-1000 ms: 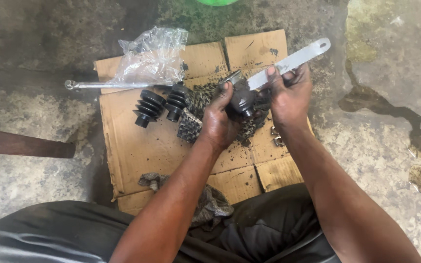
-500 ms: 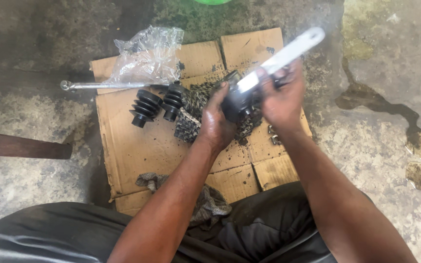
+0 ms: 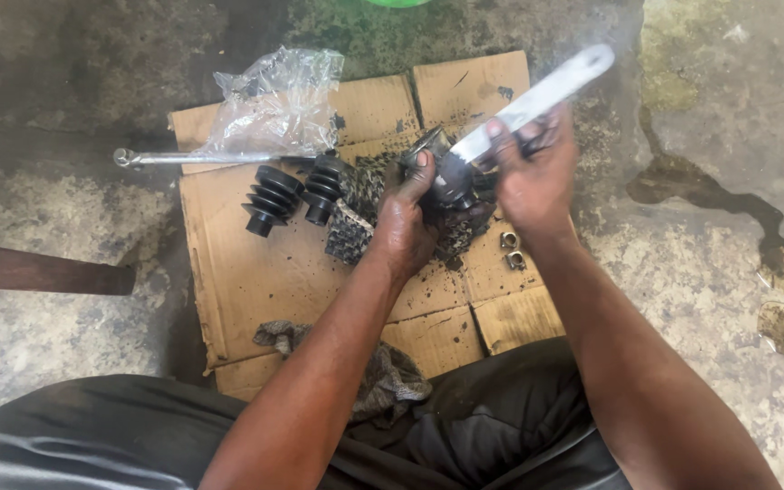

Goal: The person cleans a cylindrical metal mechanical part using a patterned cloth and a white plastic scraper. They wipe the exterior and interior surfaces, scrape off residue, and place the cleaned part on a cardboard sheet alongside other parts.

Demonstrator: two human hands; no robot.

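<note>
Holding a dark, greasy metal part (image 3: pixel 451 177) above the middle of a flattened cardboard sheet (image 3: pixel 265 272) on the concrete floor (image 3: pixel 710 272): left hand (image 3: pixel 403 222), fingers closed around the part from its left side, thumb up by its rim.

Right hand (image 3: pixel 530 177): closed around one end of a flat, pale metal bar (image 3: pixel 542 95), which slants up and away to the right; the bar's near end lies against the top of the dark part.

Directly beneath both hands: a black-and-white patterned rag (image 3: pixel 356 222), soiled, spread on the cardboard.

Left of the rag: two black ribbed rubber boots (image 3: pixel 292 195), side by side, lying on the cardboard.

Behind the boots: a crumpled clear plastic bag (image 3: pixel 274 104), resting at the cardboard's far left corner, with a long thin metal rod (image 3: pixel 192 158) running leftward from under it.

Right of the rag, just beside the right wrist: two small metal nuts (image 3: pixel 511 249), close together.

Near edge of the cardboard: a second grey rag (image 3: pixel 383 372), partly over the person's dark trousers (image 3: pixel 93 436).

Far left: a brown wooden plank (image 3: pixel 43 269), on the floor, well apart from the cardboard.
</note>
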